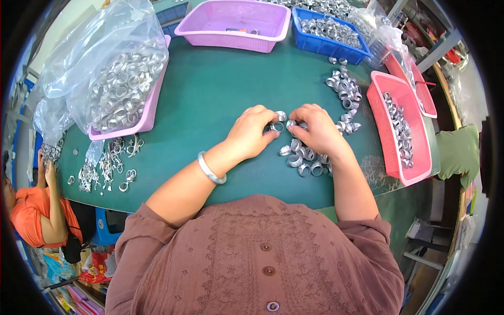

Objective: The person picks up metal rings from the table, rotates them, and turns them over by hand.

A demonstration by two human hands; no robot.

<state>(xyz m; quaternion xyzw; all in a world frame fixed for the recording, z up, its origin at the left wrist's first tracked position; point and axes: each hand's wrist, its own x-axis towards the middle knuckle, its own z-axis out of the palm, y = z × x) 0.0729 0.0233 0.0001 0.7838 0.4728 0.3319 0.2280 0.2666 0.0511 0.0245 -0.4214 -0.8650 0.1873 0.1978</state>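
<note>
green worktable under workshop clutter; work looks partway, loose rings remaining | two lilac baskets, well left of the part-filled pink basket | one blue tray, beyond it | two hands, apart, to its left: left hand pinching one ring, right hand at another, grip partly hidden | loose rings there, too many to count

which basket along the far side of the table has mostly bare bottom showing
The wide purple basket: only a few small items lie in it, while the blue basket to its right is heaped with silvery rings.
</note>
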